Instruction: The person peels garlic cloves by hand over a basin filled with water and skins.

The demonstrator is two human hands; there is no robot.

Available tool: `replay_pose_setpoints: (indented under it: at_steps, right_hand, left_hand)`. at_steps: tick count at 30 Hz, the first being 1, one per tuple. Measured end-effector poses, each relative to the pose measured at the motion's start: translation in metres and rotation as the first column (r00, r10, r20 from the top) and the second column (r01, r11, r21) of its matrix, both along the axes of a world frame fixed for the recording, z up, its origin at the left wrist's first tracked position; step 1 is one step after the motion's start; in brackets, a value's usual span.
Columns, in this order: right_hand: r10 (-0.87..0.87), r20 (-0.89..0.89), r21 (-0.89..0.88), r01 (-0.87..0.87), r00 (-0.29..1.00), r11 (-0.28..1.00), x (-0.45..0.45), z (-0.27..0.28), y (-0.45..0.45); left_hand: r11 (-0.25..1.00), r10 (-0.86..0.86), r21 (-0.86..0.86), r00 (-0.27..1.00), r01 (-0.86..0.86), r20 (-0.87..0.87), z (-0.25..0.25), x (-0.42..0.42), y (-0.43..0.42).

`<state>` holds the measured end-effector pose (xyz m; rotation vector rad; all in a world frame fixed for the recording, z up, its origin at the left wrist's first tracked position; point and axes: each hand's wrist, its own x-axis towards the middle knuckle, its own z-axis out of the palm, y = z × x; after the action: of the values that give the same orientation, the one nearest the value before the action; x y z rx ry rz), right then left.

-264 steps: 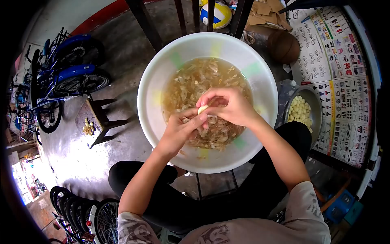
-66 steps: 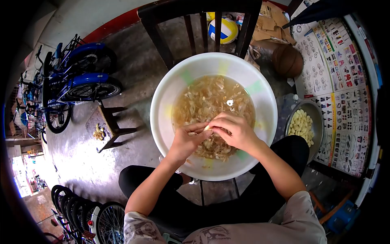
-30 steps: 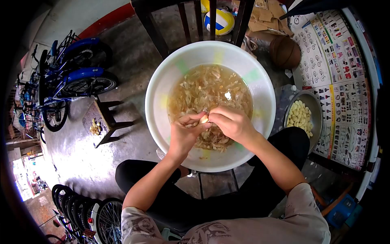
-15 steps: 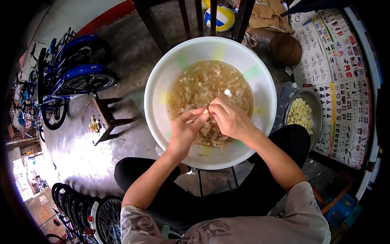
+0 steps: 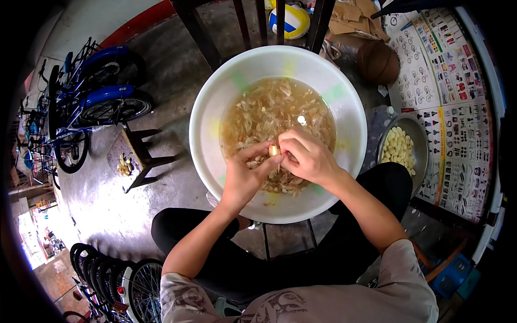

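Note:
Over a large white basin [image 5: 207, 102], my left hand [image 5: 245, 171] pinches a garlic clove [image 5: 274, 150] between thumb and fingers. The clove is pale with some brownish skin on it. My right hand [image 5: 307, 156] is closed right beside it, fingertips bent against the clove's right side; a thin strip, seemingly skin, hangs below them. Brownish water with many loose garlic skins [image 5: 258, 113] fills the basin's bottom. To the right, by my knee, a metal bowl [image 5: 423, 142] holds many peeled cloves [image 5: 397, 146].
A small wooden stool [image 5: 141, 156] with a few brownish pieces on top stands left. Bicycles [image 5: 116, 102] line the left side. Behind the basin are dark chair slats [image 5: 239, 21], a volleyball [image 5: 291, 22] and a basketball [image 5: 378, 63]. A printed poster sheet [image 5: 449, 124] lies at right.
The clove now shows more plainly between the left thumb and fingers. My right fingertips have shifted slightly right and down, curling more tightly beside it.

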<state>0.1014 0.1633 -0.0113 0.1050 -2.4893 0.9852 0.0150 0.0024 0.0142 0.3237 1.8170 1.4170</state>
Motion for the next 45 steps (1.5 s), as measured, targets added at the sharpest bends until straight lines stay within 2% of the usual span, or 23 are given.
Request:
replay_pose_setpoints:
  at_steps: [3, 5, 6, 8, 11, 12, 13, 15, 17, 18, 19, 21, 22, 23, 24, 26, 29, 32, 38, 41, 43, 44, 45]
  right_hand:
    - [0.01, -0.048, 0.049, -0.008, 0.999, 0.999, 0.0, -0.002, -0.002]
    - [0.019, -0.081, 0.066, -0.013, 0.997, 0.998, 0.0, -0.002, -0.003]
    - [0.027, -0.067, 0.047, -0.024, 0.997, 0.999, 0.001, -0.001, -0.004]
    - [0.036, -0.052, 0.028, -0.034, 0.998, 0.999, 0.002, -0.001, -0.003]
    - [0.12, -0.043, -0.078, -0.123, 0.992, 0.989, 0.003, 0.002, -0.001]
    - [0.178, 0.032, -0.317, -0.159, 0.983, 0.935, 0.003, 0.007, 0.002]
    - [0.251, 0.09, -0.54, -0.165, 0.964, 0.826, 0.004, 0.009, 0.004]
    - [0.167, 0.033, -0.451, -0.135, 0.985, 0.882, 0.001, 0.006, 0.008]
    - [0.026, 0.211, -0.652, 0.12, 0.977, 0.749, 0.0, 0.009, 0.005]
    - [0.013, 0.244, -0.642, 0.152, 0.97, 0.751, 0.0, 0.008, 0.005]
    - [0.007, 0.245, -0.643, 0.157, 0.969, 0.75, 0.001, 0.007, 0.005]
    - [0.024, 0.239, -0.515, 0.106, 0.971, 0.851, 0.001, 0.004, 0.005]
    - [-0.035, 0.195, -0.408, 0.113, 0.98, 0.906, 0.001, 0.002, 0.005]
    - [-0.036, 0.196, -0.41, 0.115, 0.98, 0.905, 0.002, 0.0, 0.003]
    - [-0.038, 0.165, -0.388, 0.1, 0.986, 0.916, 0.003, -0.003, 0.002]
    - [-0.043, 0.138, -0.364, 0.091, 0.989, 0.927, 0.006, -0.006, 0.001]
    - [-0.041, 0.132, -0.278, 0.077, 0.99, 0.958, 0.008, -0.005, -0.001]
    - [-0.059, 0.124, -0.211, 0.084, 0.991, 0.974, 0.008, -0.002, -0.003]
    - [-0.047, 0.109, -0.161, 0.064, 0.993, 0.985, 0.006, -0.006, 0.0]
    - [-0.064, 0.109, -0.194, 0.084, 0.992, 0.977, 0.005, -0.004, -0.001]
    - [-0.026, 0.153, -0.349, 0.078, 0.988, 0.934, 0.004, -0.003, -0.001]
    - [-0.026, 0.153, -0.348, 0.078, 0.988, 0.934, 0.004, -0.005, -0.001]
    - [-0.001, 0.167, -0.488, 0.083, 0.986, 0.869, 0.005, -0.008, -0.002]
  left_hand:
    - [0.999, 0.053, -0.008, 0.998, -0.053, 0.031, -0.004, 0.002, 0.0]
    - [0.993, 0.105, 0.019, 0.948, -0.116, 0.3, -0.004, -0.003, -0.002]
    - [0.993, 0.104, 0.019, 0.948, -0.115, 0.3, -0.007, -0.005, -0.004]
    - [0.971, 0.138, 0.094, 0.835, -0.22, 0.533, -0.012, -0.009, -0.009]
    - [0.952, 0.16, 0.144, 0.843, -0.269, 0.514, -0.012, -0.008, -0.005]
    - [0.953, 0.16, 0.143, 0.843, -0.269, 0.514, -0.012, -0.008, -0.004]
    - [0.954, 0.17, 0.145, 0.87, -0.264, 0.463, -0.011, -0.008, -0.004]
    - [0.955, 0.179, 0.146, 0.893, -0.259, 0.414, -0.012, -0.006, -0.002]
    - [0.993, 0.074, 0.093, 0.997, -0.075, 0.007, -0.014, -0.001, 0.001]
    - [0.993, 0.07, 0.093, 0.998, -0.07, 0.008, -0.015, 0.001, 0.002]
    - [0.996, 0.043, 0.079, 0.995, -0.036, -0.093, -0.017, 0.004, 0.002]
    - [0.998, 0.015, 0.063, 0.981, -0.003, -0.195, -0.021, 0.007, 0.002]
    - [0.999, -0.034, 0.012, 0.899, 0.044, -0.437, -0.023, 0.008, 0.002]
    - [0.996, -0.09, -0.049, 0.757, 0.076, -0.647, -0.025, 0.008, 0.002]
    - [0.996, -0.093, -0.051, 0.758, 0.078, -0.646, -0.028, 0.009, 0.002]
    - [0.996, -0.086, -0.081, 0.642, 0.037, -0.762, -0.034, 0.011, 0.002]
    - [0.983, -0.179, -0.168, 0.551, 0.071, -0.815, -0.029, 0.01, 0.004]
    - [0.985, -0.173, -0.153, 0.499, 0.082, -0.849, -0.033, 0.01, 0.005]
    - [0.985, -0.174, -0.154, 0.498, 0.083, -0.85, -0.031, 0.01, 0.007]
    - [0.996, -0.091, -0.059, 0.603, 0.072, -0.792, -0.031, 0.009, 0.008]
    - [0.994, -0.107, -0.075, 0.659, 0.077, -0.744, -0.028, 0.005, 0.006]
    - [0.993, -0.122, -0.091, 0.712, 0.081, -0.692, -0.025, 0.003, 0.006]
    - [0.993, -0.121, -0.091, 0.712, 0.081, -0.692, -0.023, 0.001, 0.007]
